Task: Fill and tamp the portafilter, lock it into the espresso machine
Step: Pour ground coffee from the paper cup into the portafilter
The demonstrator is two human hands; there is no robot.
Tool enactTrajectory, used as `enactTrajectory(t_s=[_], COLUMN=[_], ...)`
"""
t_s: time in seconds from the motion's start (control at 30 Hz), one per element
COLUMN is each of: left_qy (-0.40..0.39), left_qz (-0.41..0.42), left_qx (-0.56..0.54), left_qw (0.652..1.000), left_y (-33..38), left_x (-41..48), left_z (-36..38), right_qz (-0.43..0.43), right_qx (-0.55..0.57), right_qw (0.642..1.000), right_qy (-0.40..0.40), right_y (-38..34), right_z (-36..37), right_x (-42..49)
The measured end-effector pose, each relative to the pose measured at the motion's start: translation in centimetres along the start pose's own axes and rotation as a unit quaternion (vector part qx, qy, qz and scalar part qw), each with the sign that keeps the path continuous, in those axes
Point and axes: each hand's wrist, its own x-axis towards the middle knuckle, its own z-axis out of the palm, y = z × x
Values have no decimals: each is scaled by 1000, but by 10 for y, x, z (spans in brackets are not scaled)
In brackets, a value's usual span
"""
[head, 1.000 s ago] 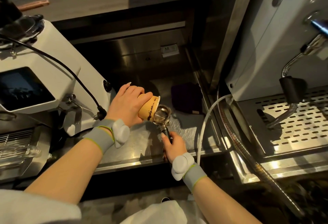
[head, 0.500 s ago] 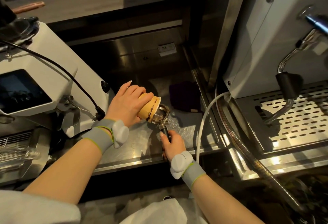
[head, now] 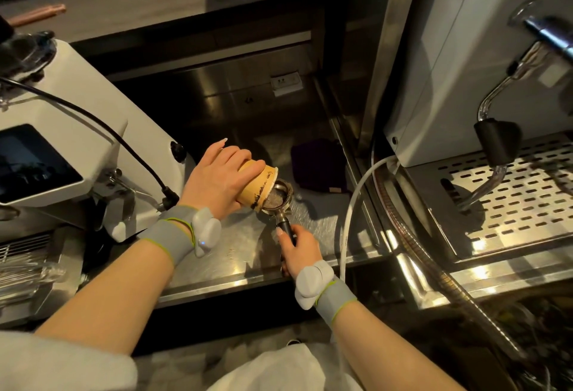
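My left hand [head: 218, 178] grips a tan paper cup [head: 257, 184] tipped on its side, its rim against the basket of a metal portafilter [head: 277, 197]. Dark coffee streaks mark the cup's side. The basket's inside looks pale and shiny. My right hand [head: 299, 249] holds the portafilter's black handle, over the steel counter [head: 248, 254]. The white espresso machine [head: 465, 59] stands to the right, with its perforated drip tray [head: 511, 201] and steam wand [head: 496, 155].
A white grinder [head: 71, 130] with a dark screen and a black cable stands at the left. A dark purple cloth [head: 319, 163] lies behind the portafilter. A white hose [head: 353, 204] and a braided metal hose [head: 434, 266] run down beside the machine.
The cup has tipped a little more and its rim has slid over the basket. Both hands keep their hold; the view has shifted slightly.
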Motion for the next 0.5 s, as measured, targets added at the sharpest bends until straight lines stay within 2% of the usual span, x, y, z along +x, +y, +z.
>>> enactTrajectory(t_s=[0.5], left_qy=[-38], left_qz=[31], left_qx=[19], left_qw=[999], left_y=[6], left_x=[7], left_z=[-1], right_qz=[13], right_qx=[-27], right_qw=[999], right_qy=[-12], right_y=[-3], right_z=[-1], right_x=[0])
